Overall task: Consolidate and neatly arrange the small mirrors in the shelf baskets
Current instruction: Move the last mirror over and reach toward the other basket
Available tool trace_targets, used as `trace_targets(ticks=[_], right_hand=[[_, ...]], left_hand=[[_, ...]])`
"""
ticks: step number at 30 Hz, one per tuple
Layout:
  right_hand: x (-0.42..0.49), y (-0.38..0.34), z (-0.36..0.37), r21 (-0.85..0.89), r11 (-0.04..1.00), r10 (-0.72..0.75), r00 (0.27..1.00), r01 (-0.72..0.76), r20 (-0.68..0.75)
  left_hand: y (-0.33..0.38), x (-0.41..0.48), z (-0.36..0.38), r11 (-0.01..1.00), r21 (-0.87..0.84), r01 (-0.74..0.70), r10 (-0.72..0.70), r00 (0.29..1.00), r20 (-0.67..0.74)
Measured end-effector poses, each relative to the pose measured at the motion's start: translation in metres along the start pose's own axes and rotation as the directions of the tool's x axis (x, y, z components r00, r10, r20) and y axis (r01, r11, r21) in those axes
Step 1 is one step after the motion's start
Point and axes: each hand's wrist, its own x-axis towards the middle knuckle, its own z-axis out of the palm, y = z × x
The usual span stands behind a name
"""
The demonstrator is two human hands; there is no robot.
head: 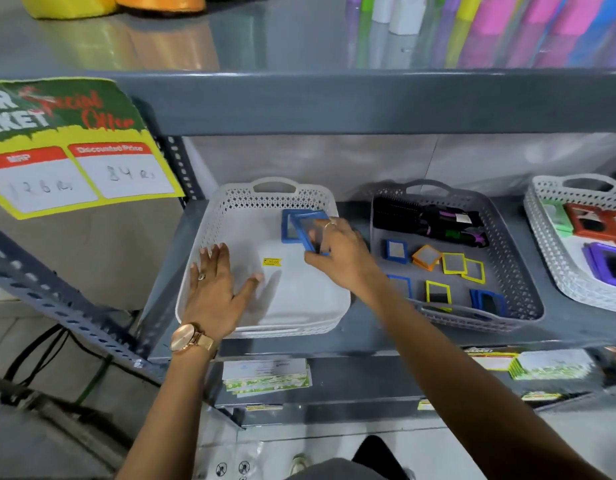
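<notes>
A white basket [209,244] sits on the grey shelf, nearly bare apart from a yellow price sticker [272,261]. My right hand [341,254] grips a blue-framed mirror [308,233], tilted, over the basket's back right corner. Another blue-framed mirror [288,225] lies flat just behind it. My left hand [216,289] rests flat and open on the basket's floor near its left wall. To the right, a grey basket [521,271] holds several small blue, yellow and orange framed mirrors [453,263].
Black hairbrushes [438,220] lie at the back of the grey basket. A second white basket [548,244] at far right holds larger green, red and purple mirrors. A price sign [74,150] hangs at left. The upper shelf beam [334,102] overhangs.
</notes>
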Motion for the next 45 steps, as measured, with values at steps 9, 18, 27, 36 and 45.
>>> trace_targets(ticks=[9, 18, 27, 36, 45], right_hand=[[-0.027, 0.071, -0.089, 0.114, 0.993, 0.067, 0.977, -0.044, -0.201], [-0.072, 0.206, -0.199, -0.011, 0.964, 0.225, 0.841, -0.264, -0.491], [-0.073, 0.315, -0.232, -0.06, 0.771, 0.602, 0.756, -0.634, -0.257], [-0.079, 0.333, -0.21, -0.155, 0.765, 0.589, 0.777, -0.625, -0.222], [-0.06, 0.28, -0.218, -0.248, 0.923, 0.212, 0.925, -0.295, -0.314]], left_hand=[[0.123, -0.009, 0.003, 0.97, -0.083, -0.227, 0.221, 0.972, -0.074], [0.252, -0.002, 0.062, 0.955, -0.025, -0.294, 0.294, 0.956, -0.011], [0.263, 0.017, 0.105, 0.993, 0.084, -0.087, 0.087, 0.996, 0.007], [0.259, 0.017, 0.11, 0.997, 0.042, -0.058, 0.06, 0.997, -0.038], [0.265, 0.008, 0.102, 0.995, 0.102, 0.01, 0.001, 0.994, -0.108]])
